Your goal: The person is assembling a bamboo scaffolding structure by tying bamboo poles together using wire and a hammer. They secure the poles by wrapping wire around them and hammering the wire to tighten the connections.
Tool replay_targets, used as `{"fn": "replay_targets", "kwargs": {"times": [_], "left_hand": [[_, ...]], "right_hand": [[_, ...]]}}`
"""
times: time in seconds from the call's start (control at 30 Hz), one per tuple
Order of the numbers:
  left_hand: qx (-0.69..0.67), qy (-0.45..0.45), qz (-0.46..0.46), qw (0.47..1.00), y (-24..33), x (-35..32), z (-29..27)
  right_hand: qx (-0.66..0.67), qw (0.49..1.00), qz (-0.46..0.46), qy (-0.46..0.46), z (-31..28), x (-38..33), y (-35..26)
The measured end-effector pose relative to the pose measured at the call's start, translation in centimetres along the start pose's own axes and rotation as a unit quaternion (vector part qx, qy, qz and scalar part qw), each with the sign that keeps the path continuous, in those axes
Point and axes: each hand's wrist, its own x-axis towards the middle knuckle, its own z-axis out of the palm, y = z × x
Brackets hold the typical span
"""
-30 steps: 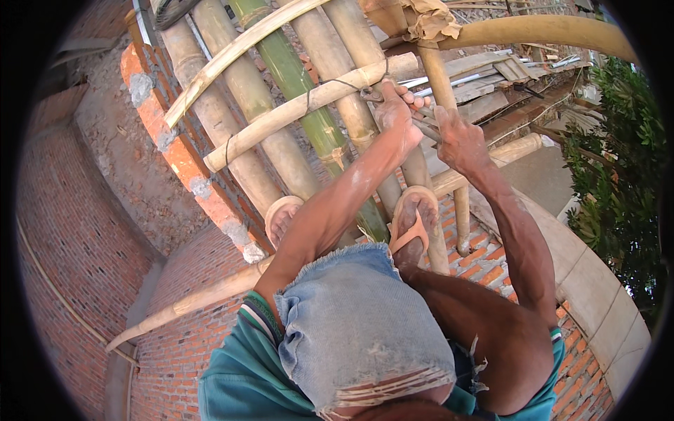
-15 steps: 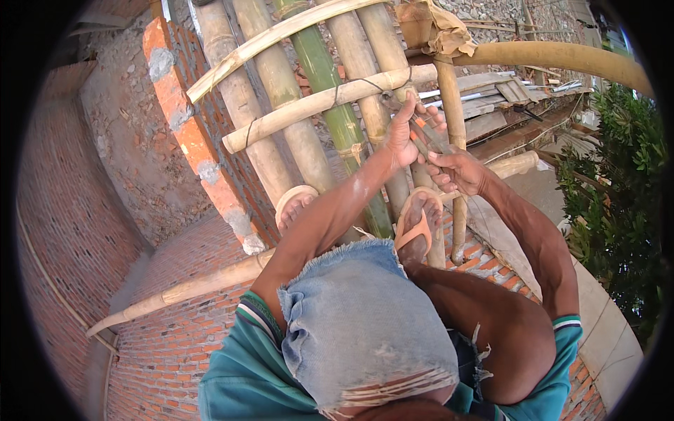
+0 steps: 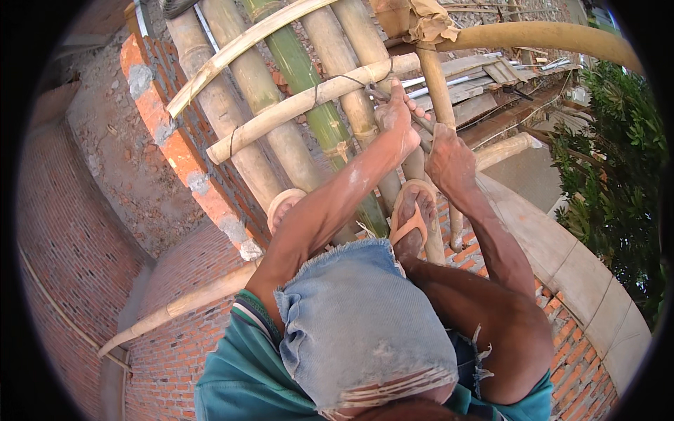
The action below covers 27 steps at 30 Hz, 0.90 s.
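My left hand is closed around dark metal pincers, its thumb along the tool toward the jaws. Their jaws are beside a thin dark tie wire at the right end of a bamboo crosspiece. My right hand is closed in a fist, back upward, at the handle end. The fingers hide most of the handles. Below the crosspiece run several long bamboo poles, one of them green.
My sandalled feet rest on the poles. A split bamboo strip lies across them farther off. At left stands a brick wall edge with mortar lumps. An upright pole and a thick horizontal pole are at right, near leafy branches.
My right hand has turned over, from fingers showing around the handles to a closed fist with its back up. The whole view has shifted slightly; the jaws stay by the tied joint.
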Motion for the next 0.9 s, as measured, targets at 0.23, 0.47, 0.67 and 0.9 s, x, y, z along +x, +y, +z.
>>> {"fn": "replay_targets", "kwargs": {"times": [0.23, 0.47, 0.67, 0.9], "left_hand": [[-0.056, -0.103, -0.029, 0.993, 0.4, -1.1, -2.1], [0.013, -0.05, -0.015, 0.999, 0.6, -0.5, -2.5], [0.127, 0.07, 0.081, 0.986, -0.4, -1.8, -0.9], [0.21, -0.002, 0.143, 0.967, -1.5, -3.0, -4.5]], "right_hand": [[0.682, 0.501, 0.248, -0.471, -0.7, 2.6, 3.7], [0.315, 0.921, 0.029, -0.229, -2.9, 0.4, 0.9], [0.42, 0.873, 0.052, -0.242, -1.2, -0.3, 2.2], [0.683, 0.601, 0.127, -0.395, -0.8, -2.3, 0.4]]}}
